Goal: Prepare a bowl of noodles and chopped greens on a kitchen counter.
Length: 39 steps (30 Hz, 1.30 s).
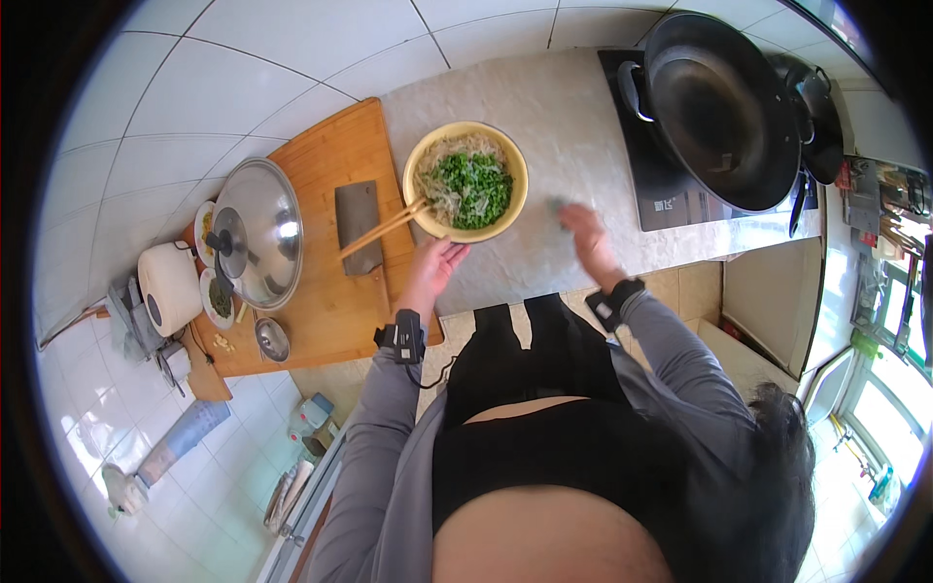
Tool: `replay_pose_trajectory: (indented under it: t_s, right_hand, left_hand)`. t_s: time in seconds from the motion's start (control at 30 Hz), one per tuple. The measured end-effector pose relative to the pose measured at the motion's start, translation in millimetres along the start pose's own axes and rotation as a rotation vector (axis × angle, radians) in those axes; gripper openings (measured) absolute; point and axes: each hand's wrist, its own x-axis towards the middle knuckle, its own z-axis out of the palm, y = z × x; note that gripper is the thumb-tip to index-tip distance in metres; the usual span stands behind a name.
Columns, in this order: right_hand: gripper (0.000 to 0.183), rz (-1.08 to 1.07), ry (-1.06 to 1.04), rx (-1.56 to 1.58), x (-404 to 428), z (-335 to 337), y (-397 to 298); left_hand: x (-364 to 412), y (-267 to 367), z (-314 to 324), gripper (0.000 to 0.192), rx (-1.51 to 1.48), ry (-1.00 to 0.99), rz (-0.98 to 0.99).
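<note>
My left hand holds the near side of a yellow bowl, its fingers at the outer wall below the rim. Chopped green herbs lie in the bowl over pale, shredded or noodle-like food. A pair of wooden chopsticks leans out over the bowl's left rim. To the right of the bowl, my right hand is above the counter, blurred by motion. Something small and greenish shows at its fingertips; whether it is held cannot be told.
Left of the bowl, a cleaver lies on a wooden board. Beyond it are a domed metal lid, a small metal bowl and plates of food. A large black wok sits on the cooktop at right.
</note>
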Motion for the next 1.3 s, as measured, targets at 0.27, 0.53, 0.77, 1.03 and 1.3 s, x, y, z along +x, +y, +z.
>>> replay_pose_trajectory:
  t_s: [0.27, 0.53, 0.77, 1.03, 1.3]
  right_hand:
    - [0.056, -0.051, 0.020, -0.447, 23.1, 1.6, 48.6]
    - [0.061, -0.460, -0.581, -0.102, -5.7, 118.5, -89.7]
    - [0.056, -0.613, -0.838, 0.003, -5.9, 75.0, -68.5]
    - [0.050, -0.383, -0.579, -0.427, -5.4, -4.4, -39.7]
    - [0.048, -0.346, -0.690, -0.281, -25.3, 79.3, -129.4]
  left_hand:
    - [-24.2, 4.6, -6.2, 0.022, 0.104, 0.226, 0.266]
    - [-124.5, -75.1, -81.3, 0.020, 0.065, 0.419, 0.299]
    - [-167.0, -134.8, -91.6, 0.026, -0.161, 0.438, 0.239]
    - [-223.8, -193.0, -173.8, 0.023, -0.377, 0.523, 0.302]
    - [-303.9, -266.3, -286.0, 0.024, -0.604, 0.671, 0.441]
